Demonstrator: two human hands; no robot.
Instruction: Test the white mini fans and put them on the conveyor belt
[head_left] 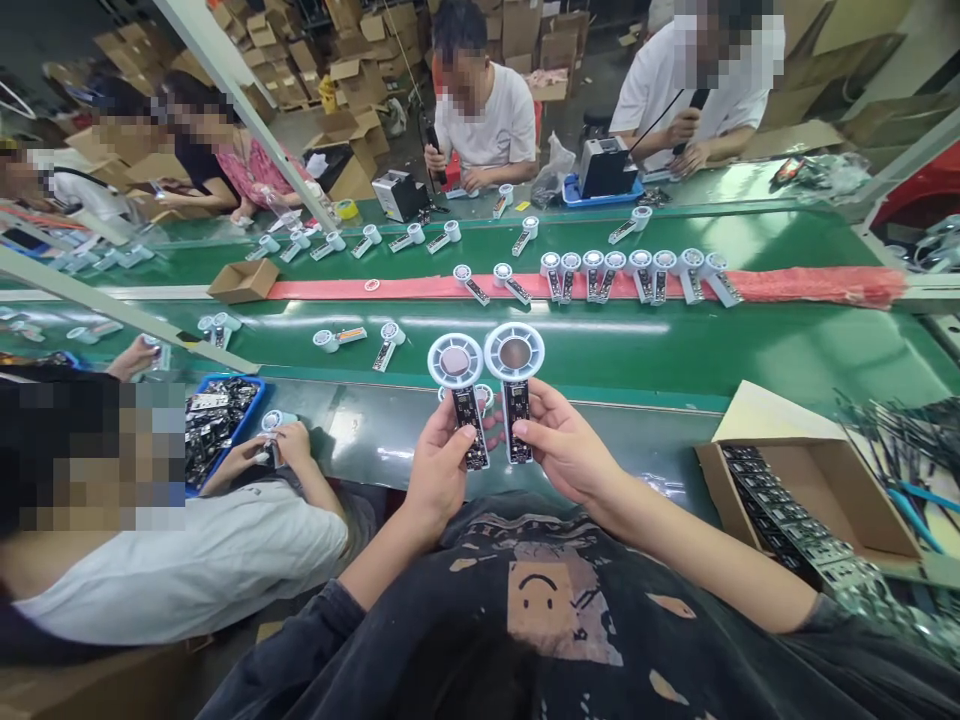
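Both my hands are raised over the near edge of the green workbench, each gripping a white handheld fan casing with a round head and a dark circuit board along its handle. My left hand (442, 460) is closed round the handle of the left fan casing (455, 362), thumb on its board. The right fan casing (514, 352) is in my right hand (562, 445), thumb pressed on the board. The two casings stand side by side, heads up and nearly touching. Behind my left hand, another round white head (486, 398) is partly hidden.
A cardboard box of circuit boards (817, 500) stands at right, beside dark wires (900, 460). Several fan casings (592, 262) lie along a pink strip (412, 288) on the green conveyor (675, 350). At left, a co-worker (202, 560) sits by a blue tray (251, 405). More people work across the line.
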